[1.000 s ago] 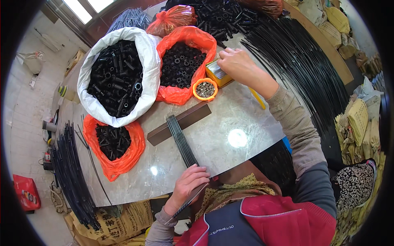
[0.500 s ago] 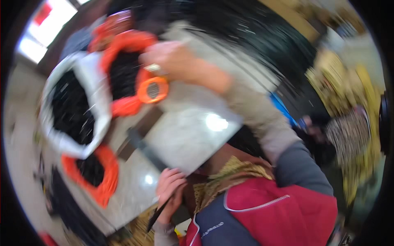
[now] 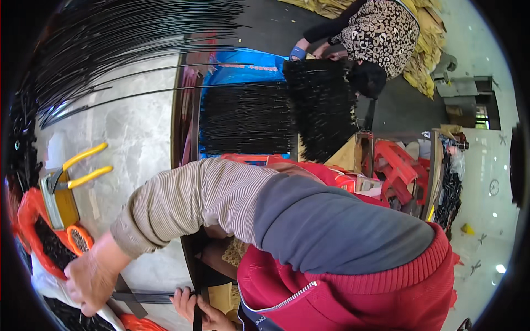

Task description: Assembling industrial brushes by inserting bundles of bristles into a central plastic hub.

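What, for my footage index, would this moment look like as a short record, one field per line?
left hand: at the table edge, touching a bundle of thin black rods; grip partly hidden
right hand: fingers curled, near the orange-rimmed cup of small metal pieces; whether it holds anything is hidden
pliers: yellow handles, head over the yellow box
co-worker: patterned top, bent beside stacked black rods

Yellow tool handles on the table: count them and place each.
2: the upper handle and the lower handle, spreading rightward from the head of the pliers at the yellow box. Any behind the right hand would be hidden.
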Motion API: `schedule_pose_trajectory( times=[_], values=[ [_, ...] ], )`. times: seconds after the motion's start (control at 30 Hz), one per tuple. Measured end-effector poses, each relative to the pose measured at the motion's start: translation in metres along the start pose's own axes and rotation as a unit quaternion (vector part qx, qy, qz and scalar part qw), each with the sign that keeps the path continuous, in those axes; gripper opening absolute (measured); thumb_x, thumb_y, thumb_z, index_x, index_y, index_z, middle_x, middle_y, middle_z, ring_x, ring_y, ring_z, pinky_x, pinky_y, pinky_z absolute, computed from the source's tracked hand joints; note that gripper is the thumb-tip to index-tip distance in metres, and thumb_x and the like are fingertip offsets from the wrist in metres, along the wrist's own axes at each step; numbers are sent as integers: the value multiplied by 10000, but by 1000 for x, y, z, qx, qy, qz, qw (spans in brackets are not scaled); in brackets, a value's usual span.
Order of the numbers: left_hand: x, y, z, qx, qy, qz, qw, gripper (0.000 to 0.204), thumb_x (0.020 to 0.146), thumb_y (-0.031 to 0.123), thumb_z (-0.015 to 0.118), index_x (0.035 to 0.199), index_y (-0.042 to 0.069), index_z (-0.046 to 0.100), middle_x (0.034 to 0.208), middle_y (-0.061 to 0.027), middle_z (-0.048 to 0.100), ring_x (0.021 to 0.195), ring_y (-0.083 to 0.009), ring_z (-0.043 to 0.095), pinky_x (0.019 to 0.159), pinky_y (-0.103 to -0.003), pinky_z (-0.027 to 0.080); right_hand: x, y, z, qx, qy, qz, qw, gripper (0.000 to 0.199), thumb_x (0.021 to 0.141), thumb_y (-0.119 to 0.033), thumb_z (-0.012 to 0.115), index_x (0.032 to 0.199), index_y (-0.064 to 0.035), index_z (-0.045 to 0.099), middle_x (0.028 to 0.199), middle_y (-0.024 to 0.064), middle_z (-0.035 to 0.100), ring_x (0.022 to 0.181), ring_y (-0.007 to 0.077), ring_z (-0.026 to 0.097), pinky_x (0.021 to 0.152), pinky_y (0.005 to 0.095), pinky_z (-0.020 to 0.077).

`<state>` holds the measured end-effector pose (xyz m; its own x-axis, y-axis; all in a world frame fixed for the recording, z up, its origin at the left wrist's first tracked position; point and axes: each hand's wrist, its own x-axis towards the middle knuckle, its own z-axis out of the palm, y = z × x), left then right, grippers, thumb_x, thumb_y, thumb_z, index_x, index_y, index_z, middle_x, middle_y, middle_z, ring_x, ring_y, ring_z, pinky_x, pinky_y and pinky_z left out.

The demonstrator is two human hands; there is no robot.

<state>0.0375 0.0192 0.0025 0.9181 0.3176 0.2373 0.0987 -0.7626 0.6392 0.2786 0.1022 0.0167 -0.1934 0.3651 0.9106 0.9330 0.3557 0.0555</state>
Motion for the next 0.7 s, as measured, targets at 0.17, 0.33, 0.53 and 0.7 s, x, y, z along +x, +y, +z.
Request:
schedule_pose_trajectory(
  times=[0.17,0.33,0.53,0.7],
  values=[
    [9,6,0,23,-34,400,915,108,934,87,675,922,-20,679,991,-170,710,979,-393,658,909,-503,513,4,-3,-15,0,-40,16,999,138,920,-240,556,924,-120,622,874,93,694,828,295,711,617,438,564],
    [-1,41,7,-3,29,24,999,119,950,95,659,939,-23,666,950,-175,703,942,-395,668,880,-506,525,11,1,-16,19,-71,22,997,153,930,-230,553,1014,-113,604,936,116,697,883,321,707,648,459,570],
    [20,62,-15,227,-200,48,952,116,971,104,632,952,-9,649,948,-174,690,949,-387,662,893,-518,526,9,2,4,-33,108,46,993,84,927,-242,548,883,-179,580,848,1,625,780,182,660,540,328,504],
    [-1,42,4,61,-27,27,997,102,975,97,625,953,-3,633,951,-171,683,951,-377,659,903,-527,527,16,5,4,-34,126,48,990,88,923,-245,549,875,-180,585,845,-3,625,767,179,659,525,322,498]
  ],
)
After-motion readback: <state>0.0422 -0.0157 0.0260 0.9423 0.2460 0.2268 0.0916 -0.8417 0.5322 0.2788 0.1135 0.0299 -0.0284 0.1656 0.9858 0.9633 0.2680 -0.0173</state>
